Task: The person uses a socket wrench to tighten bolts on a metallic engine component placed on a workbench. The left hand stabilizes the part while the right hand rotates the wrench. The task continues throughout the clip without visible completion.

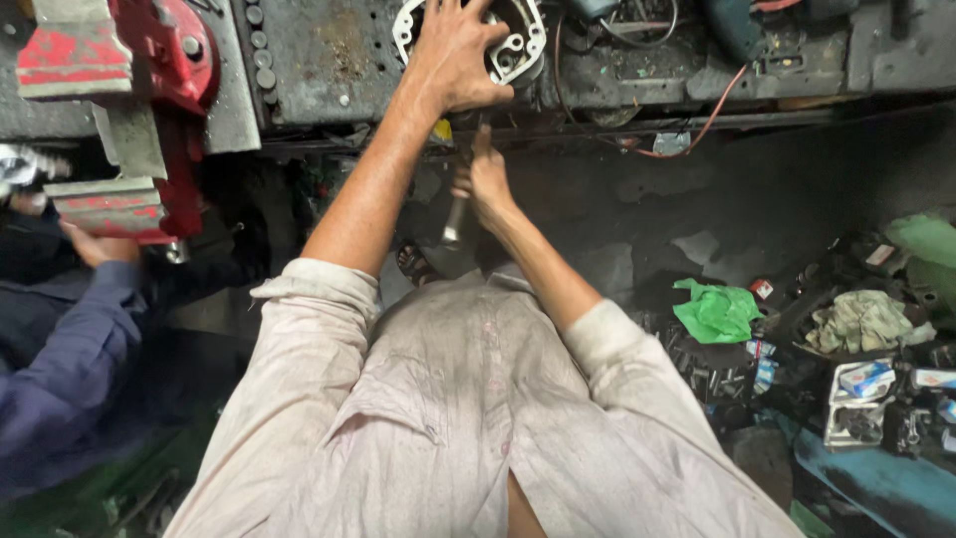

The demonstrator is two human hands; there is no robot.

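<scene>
Hands at grimy bench, left hand spread over round metal casting, right hand gripping smooth steel tool

The left hand presses spread fingers on a round metal housing lying on the grimy tabletop. Below its edge, the right hand closes around a metal tool handle. A red bench vise stands at left, where another person's blue sleeve reaches in.
</scene>
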